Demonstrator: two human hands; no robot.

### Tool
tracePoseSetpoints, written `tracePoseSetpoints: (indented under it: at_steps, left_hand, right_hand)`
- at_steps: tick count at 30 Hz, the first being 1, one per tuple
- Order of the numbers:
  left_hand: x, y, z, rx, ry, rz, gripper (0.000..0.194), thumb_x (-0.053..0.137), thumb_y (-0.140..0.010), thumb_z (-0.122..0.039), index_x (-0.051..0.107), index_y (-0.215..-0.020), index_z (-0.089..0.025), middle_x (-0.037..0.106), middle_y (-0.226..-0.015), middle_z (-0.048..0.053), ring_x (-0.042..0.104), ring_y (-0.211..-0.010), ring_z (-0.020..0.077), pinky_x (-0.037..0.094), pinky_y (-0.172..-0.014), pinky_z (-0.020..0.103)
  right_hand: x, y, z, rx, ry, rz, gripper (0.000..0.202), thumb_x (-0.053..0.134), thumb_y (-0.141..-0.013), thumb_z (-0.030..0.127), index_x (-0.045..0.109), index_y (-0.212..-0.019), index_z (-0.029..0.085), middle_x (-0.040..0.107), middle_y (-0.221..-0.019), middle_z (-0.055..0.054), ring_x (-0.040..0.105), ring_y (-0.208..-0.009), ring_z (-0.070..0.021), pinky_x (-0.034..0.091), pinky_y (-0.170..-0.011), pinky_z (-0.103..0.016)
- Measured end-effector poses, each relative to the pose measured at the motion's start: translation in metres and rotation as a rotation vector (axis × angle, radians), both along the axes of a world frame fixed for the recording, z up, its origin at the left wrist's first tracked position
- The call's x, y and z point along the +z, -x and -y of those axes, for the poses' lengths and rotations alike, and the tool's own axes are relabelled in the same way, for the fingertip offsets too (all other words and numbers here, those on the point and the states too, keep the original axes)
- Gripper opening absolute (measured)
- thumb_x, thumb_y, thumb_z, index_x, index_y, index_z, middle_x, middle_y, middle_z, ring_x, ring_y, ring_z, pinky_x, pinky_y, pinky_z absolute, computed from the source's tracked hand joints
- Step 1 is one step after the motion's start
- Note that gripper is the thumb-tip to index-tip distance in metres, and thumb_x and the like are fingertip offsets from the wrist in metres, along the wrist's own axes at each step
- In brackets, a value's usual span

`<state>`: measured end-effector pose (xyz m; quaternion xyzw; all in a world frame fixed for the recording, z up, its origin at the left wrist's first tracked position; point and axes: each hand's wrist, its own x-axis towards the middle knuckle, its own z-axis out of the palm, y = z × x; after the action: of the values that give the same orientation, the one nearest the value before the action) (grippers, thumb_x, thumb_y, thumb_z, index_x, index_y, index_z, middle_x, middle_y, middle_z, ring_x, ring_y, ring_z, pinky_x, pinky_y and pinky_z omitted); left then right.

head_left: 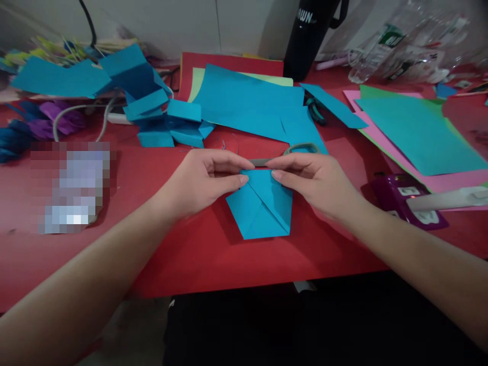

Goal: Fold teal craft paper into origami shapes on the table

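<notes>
A piece of folded blue paper with several flat sides and creases across its face is held just above the red table. My left hand pinches its upper left corner between thumb and fingers. At the upper right corner, my right hand grips it the same way. Just behind the fingertips lies a pair of scissors, its handle loop showing and its blades partly hidden by my hands.
Large blue sheets and folded blue paper pieces lie behind. A phone-like blurred object is at left. Coloured sheets and a purple power strip occupy the right. A black tumbler and plastic bottles stand or lie at the back.
</notes>
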<state>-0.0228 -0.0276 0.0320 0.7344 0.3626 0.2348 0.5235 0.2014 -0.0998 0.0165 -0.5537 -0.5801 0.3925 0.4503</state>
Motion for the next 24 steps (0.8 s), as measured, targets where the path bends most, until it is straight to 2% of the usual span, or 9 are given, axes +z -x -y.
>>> tracePoseSetpoints:
  at_steps: [7, 15, 24]
  left_hand:
    - [0.0006, 0.0006, 0.0003, -0.004, -0.005, 0.0, 0.024, 0.075, -0.082, -0.032, 0.077, -0.104, -0.022, 0.079, -0.097, 0.006, 0.075, -0.09, 0.024, 0.063, -0.074, 0.031]
    - [0.0009, -0.0006, 0.002, 0.011, -0.007, 0.014, 0.023, 0.077, -0.08, -0.031, 0.076, -0.102, -0.022, 0.08, -0.096, 0.006, 0.076, -0.092, 0.025, 0.064, -0.073, 0.031]
    - [0.0032, -0.0015, 0.0022, 0.051, -0.04, 0.016, 0.02, 0.075, -0.083, -0.037, 0.078, -0.092, -0.02, 0.077, -0.077, 0.004, 0.072, -0.068, 0.0195, 0.061, -0.057, 0.028]
  right_hand:
    - [0.004, -0.0031, 0.0006, 0.03, 0.039, 0.013, 0.023, 0.074, -0.085, 0.035, 0.078, -0.106, 0.025, 0.077, -0.107, -0.007, 0.071, -0.095, -0.0247, 0.06, -0.079, -0.04]
    - [0.0061, 0.0021, 0.0017, 0.023, 0.038, 0.073, 0.023, 0.072, -0.087, 0.039, 0.077, -0.102, 0.022, 0.075, -0.089, -0.005, 0.066, -0.073, -0.0185, 0.054, -0.06, -0.033]
    - [0.0079, 0.0019, 0.0029, 0.03, -0.012, 0.137, 0.022, 0.073, -0.086, 0.038, 0.078, -0.103, 0.024, 0.077, -0.092, -0.005, 0.067, -0.072, -0.0194, 0.052, -0.056, -0.032]
